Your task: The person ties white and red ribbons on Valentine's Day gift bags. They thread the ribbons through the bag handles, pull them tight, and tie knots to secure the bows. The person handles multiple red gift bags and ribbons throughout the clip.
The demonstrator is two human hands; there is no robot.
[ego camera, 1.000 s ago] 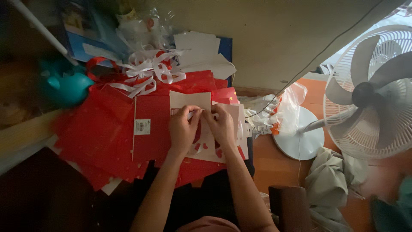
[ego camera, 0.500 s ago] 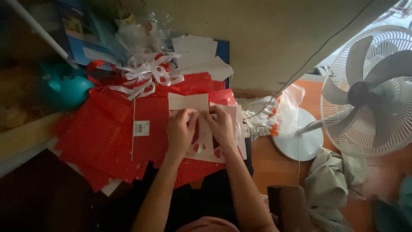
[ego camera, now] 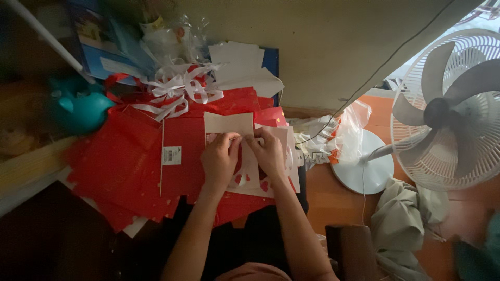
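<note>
- Near the middle of the head view, both hands sit close together over a flat white paper piece with red heart shapes [ego camera: 250,177], which lies on a pile of red paper bags [ego camera: 125,166].
- The left hand [ego camera: 220,158] has its fingers curled down and pinched on the paper's upper edge, just beside a plain tan flap [ego camera: 228,124] that sticks up past the fingertips.
- The right hand [ego camera: 270,152] is likewise bent at the knuckles, fingertips pressing the same edge; the two hands nearly touch.
- Judging from the grip, the step in hand looks like folding or creasing the top of the heart-printed piece against the tan flap; whether a crease is already made is hidden by the fingers.
- A further move on this fold would call for both thumbs pressing evenly along the edge, so the paper does not skew on the slippery red stack.
- A red bag with a small white sticker [ego camera: 171,155] lies just left of the left hand, touching the work piece.
- Loose white ribbon [ego camera: 179,88] is heaped farther up the surface, near a teal rounded object [ego camera: 80,109] that is too blurred to identify.
- Well apart to the right, a white standing fan [ego camera: 448,109] stands on the orange floor [ego camera: 333,200], with crumpled cloth [ego camera: 403,224] beside its base.
</note>
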